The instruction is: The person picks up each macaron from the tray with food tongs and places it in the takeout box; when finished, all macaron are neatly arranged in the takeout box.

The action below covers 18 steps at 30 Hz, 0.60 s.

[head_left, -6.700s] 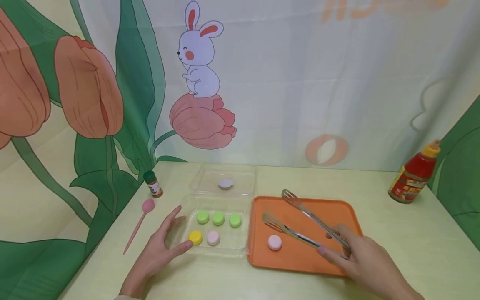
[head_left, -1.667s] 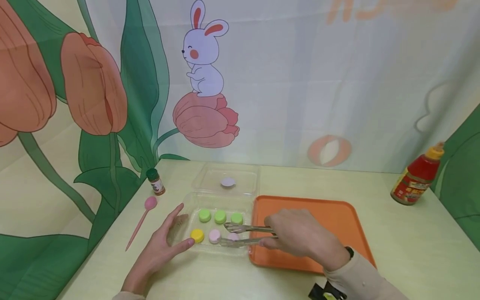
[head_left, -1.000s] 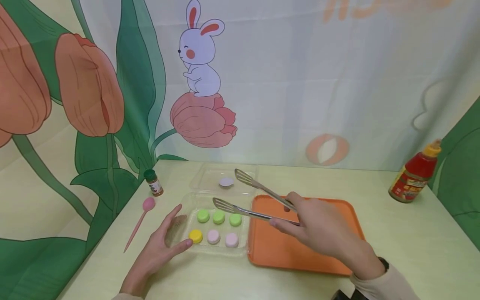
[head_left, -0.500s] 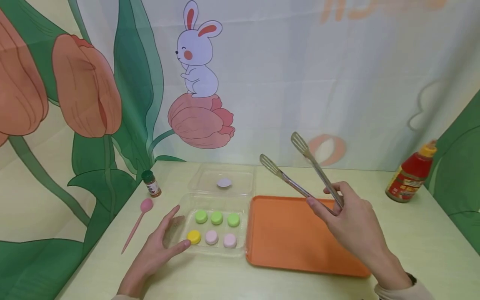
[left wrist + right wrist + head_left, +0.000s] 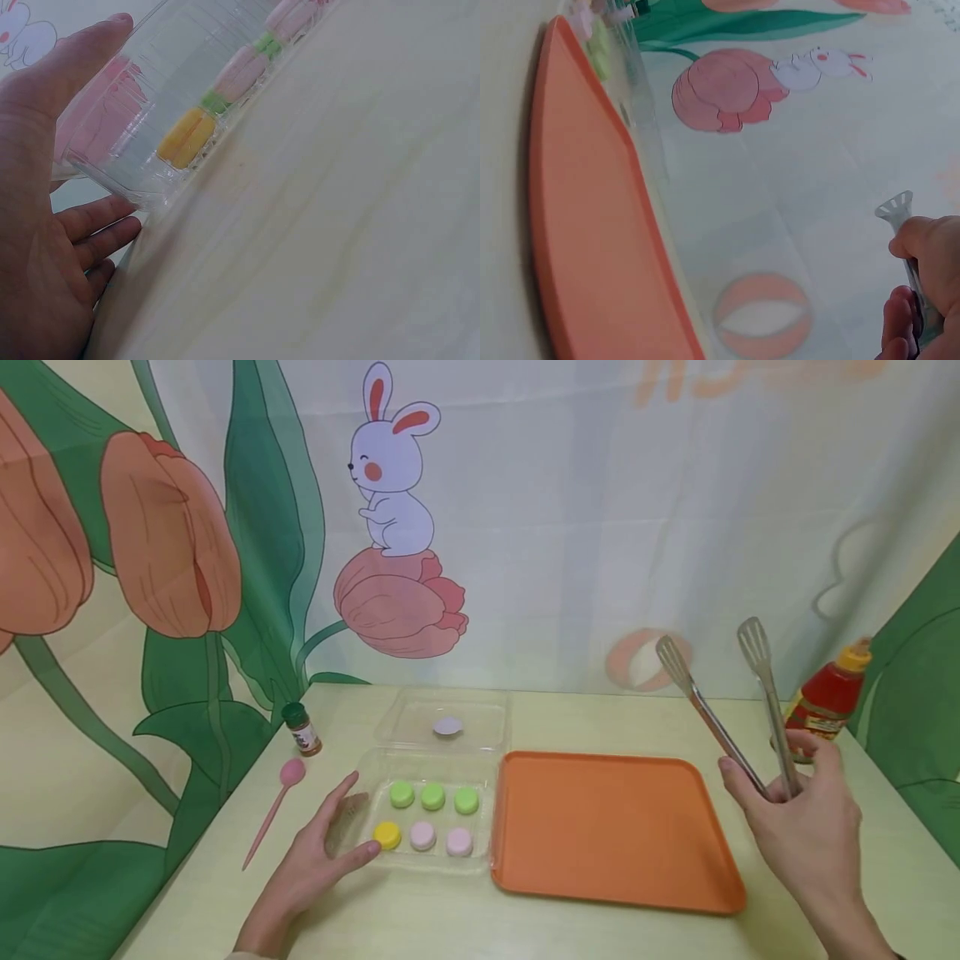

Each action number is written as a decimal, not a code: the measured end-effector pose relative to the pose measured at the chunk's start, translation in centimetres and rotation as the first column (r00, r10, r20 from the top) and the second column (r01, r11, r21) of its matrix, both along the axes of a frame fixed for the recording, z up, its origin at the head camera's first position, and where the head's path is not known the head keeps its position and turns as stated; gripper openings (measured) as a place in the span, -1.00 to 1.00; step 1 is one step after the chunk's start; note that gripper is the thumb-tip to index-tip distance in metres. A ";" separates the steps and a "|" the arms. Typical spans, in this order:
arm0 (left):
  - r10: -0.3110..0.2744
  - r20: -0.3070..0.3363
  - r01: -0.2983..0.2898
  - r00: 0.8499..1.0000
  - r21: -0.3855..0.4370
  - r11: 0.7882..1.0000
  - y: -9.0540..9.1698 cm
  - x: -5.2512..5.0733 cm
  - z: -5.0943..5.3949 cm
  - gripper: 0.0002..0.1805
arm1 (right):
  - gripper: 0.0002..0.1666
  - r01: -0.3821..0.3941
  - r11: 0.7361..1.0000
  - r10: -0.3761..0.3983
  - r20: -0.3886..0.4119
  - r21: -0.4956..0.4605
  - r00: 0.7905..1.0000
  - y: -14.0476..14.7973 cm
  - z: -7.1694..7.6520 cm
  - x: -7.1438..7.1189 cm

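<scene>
A clear plastic container (image 5: 435, 760) lies with its lid folded back. Inside are a rear row of green macarons (image 5: 432, 796) and a front row: one yellow macaron (image 5: 387, 836) and two pink macarons (image 5: 422, 836). My left hand (image 5: 311, 864) rests against the container's left end, thumb and fingers spread; the left wrist view shows the fingers (image 5: 105, 225) beside its wall. My right hand (image 5: 806, 827) holds metal tongs (image 5: 708, 716) raised at the right, their slotted ends apart with nothing between them. An orange tray (image 5: 615, 835) lies bare between the container and this hand.
Left of the container lie a pink spoon (image 5: 291, 772) and a small green-capped bottle (image 5: 303, 731). Behind the tongs stands a red sauce bottle (image 5: 828, 697). A small pale oval piece (image 5: 447, 726) shows on the lid. A printed cloth hangs at the table's back edge.
The pink macaron that lay on the tray is in the container's front row. My right hand has carried the tongs away from the container, up and to the right. The left hand stays put.
</scene>
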<state>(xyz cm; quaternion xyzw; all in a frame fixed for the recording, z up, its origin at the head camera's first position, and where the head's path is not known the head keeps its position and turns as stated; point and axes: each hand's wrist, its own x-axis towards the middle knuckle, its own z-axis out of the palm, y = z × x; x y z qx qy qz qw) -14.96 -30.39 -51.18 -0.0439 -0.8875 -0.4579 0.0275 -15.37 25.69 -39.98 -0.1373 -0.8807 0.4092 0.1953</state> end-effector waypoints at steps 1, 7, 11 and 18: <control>-0.001 0.000 0.001 1.000 0.000 1.000 0.0 0.0 0.0 0.15 | 0.08 0.027 1.000 -0.027 0.002 -0.010 1.000 0.4 -0.3 0.1; -0.005 -0.004 0.005 1.000 -0.001 1.000 0.0 0.2 0.2 0.14 | 0.07 0.175 0.984 -0.176 -0.007 -0.036 0.984 2.3 -2.2 0.2; 0.000 0.003 0.000 1.000 -0.001 1.000 0.1 0.1 0.1 0.15 | 0.05 0.207 0.978 -0.207 -0.025 -0.021 0.978 3.2 -3.4 0.2; -0.003 -0.002 0.003 1.000 0.007 1.000 0.1 0.0 0.0 0.15 | 0.04 0.231 0.973 -0.230 0.026 -0.015 0.973 4.4 -5.3 0.3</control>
